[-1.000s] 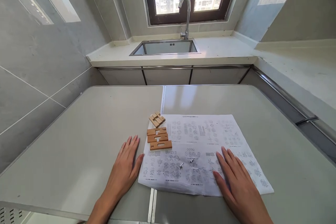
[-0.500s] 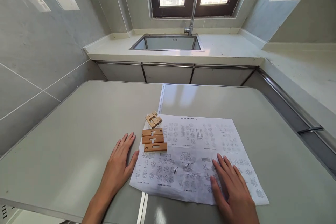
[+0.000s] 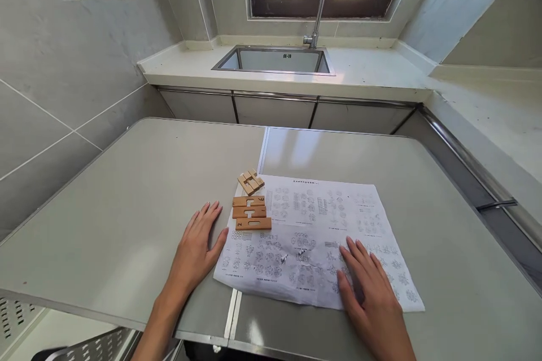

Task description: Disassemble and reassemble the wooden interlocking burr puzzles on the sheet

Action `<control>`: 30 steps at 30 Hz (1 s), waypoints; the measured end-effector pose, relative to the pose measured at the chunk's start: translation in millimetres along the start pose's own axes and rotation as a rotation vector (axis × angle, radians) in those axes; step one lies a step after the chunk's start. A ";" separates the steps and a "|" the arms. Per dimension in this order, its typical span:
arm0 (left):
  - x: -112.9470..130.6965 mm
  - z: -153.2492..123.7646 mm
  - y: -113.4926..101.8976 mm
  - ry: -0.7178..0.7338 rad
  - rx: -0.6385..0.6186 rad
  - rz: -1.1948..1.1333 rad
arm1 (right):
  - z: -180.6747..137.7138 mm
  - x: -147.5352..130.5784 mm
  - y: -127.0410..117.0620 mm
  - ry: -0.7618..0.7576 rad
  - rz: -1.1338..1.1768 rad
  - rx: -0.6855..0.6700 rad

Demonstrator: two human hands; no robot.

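Observation:
My left hand [image 3: 198, 251] lies flat on the grey table, its thumb at the left edge of a printed paper sheet [image 3: 313, 287]. Resting on the sheet's lower right is my right hand [image 3: 368, 287], fingers stretched out and nothing held. Three flat wooden pieces with cut-out slots lie in a row at the sheet's left side: the nearest, a notched wooden bar [image 3: 243, 225] marked 2, then a middle bar [image 3: 237, 212] and a far bar [image 3: 239, 202]. Just beyond them sits a small wooden block lattice [image 3: 250, 181]. Rows of small diagrams cover the creased, slightly torn paper.
The table [image 3: 105, 225] has a seam down its middle. Beyond it stands a white counter [image 3: 364, 73] with a sink [image 3: 271, 71] and a tall faucet [image 3: 318, 5] below a window. A tiled wall rises at the left. A perforated chair [image 3: 91, 347] shows below the table's front edge.
The camera view has tilted slightly downward, so the table's front edge and the chair show more. Both hands and the wooden pieces keep their places on the table and sheet.

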State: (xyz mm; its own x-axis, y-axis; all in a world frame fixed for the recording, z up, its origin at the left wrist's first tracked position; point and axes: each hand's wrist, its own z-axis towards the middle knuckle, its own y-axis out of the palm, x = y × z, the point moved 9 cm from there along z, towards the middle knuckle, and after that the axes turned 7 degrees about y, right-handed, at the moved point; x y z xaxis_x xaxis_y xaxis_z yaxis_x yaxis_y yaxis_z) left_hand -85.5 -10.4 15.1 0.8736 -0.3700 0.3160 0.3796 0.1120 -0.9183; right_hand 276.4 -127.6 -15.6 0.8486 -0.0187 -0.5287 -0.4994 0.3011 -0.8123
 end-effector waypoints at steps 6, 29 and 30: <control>-0.2 -0.4 0.3 0.029 0.005 -0.004 | 0.1 0.0 -0.3 0.026 0.032 -0.007; -2.5 -0.6 1.9 0.056 0.025 -0.004 | 2.0 4.3 0.0 0.082 0.061 -0.005; -2.9 -0.6 1.8 0.055 0.026 -0.002 | 2.6 3.1 0.2 0.080 0.062 0.000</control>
State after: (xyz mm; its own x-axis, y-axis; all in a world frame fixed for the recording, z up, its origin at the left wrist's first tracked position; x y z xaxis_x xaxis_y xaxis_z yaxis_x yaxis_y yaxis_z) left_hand -87.5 -9.7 12.3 0.8549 -0.4207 0.3034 0.3896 0.1345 -0.9111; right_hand 279.4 -125.1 -16.8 0.7993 -0.0760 -0.5961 -0.5508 0.3040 -0.7773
